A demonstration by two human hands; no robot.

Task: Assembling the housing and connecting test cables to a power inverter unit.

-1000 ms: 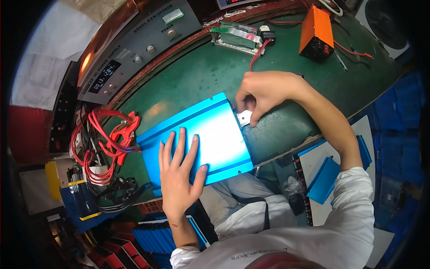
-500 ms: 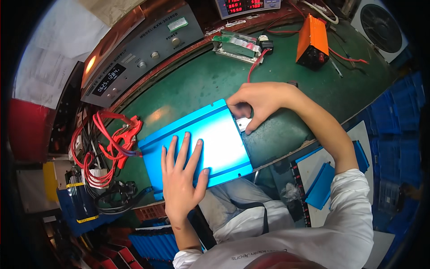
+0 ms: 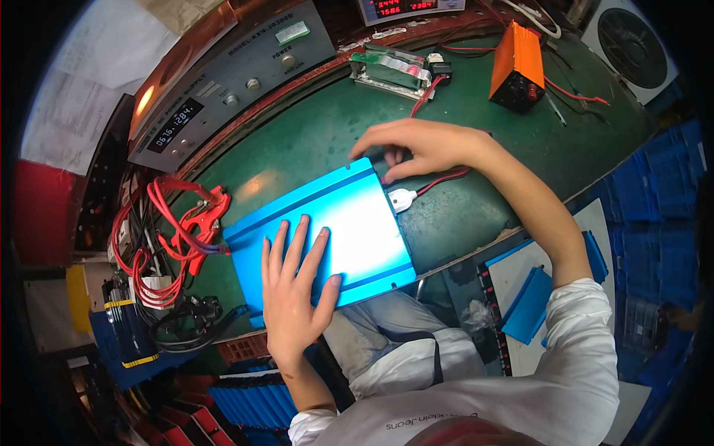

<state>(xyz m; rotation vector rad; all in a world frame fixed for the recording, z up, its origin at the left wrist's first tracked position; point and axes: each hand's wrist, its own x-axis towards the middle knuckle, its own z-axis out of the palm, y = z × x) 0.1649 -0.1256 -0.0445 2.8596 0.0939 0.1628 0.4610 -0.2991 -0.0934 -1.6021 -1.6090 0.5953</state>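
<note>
Green workbench (image 3: 312, 130) beneath blue case (image 3: 361, 234); fan (image 3: 632, 48) beyond.

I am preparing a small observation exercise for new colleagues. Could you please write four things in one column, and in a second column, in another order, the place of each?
Column 1
1. Left hand
2. White plug
3. Orange box
4. Red clamp

Column 2
A. beside the blue case's left end
B. at the far right of the green bench
C. fingers spread on the case's top
D. at the case's right end

Right pairs: 1-C, 2-D, 3-B, 4-A
</note>
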